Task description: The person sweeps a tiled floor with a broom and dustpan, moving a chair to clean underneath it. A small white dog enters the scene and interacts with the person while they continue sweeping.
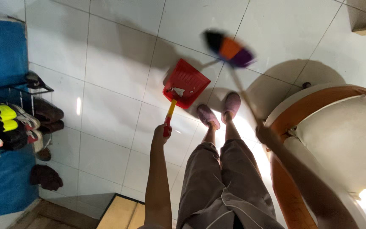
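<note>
Dustpan (186, 83) sat tilted on floor tiles (106, 110), left hand (162, 131) fingers clamped on its handle, right hand (264, 132) gripping blurred broom (229, 51); sweeping-in step, next likely needed bristles dragged toward pan lip.

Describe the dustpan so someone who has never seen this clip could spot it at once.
Start at the pale tiled floor in front of the person's purple slippers. Just left of them sits the dustpan, held by the left hand on its long handle. It is the only bright red, ribbed scoop; its handle turns yellow, unlike the blurred multicoloured broom.
</note>
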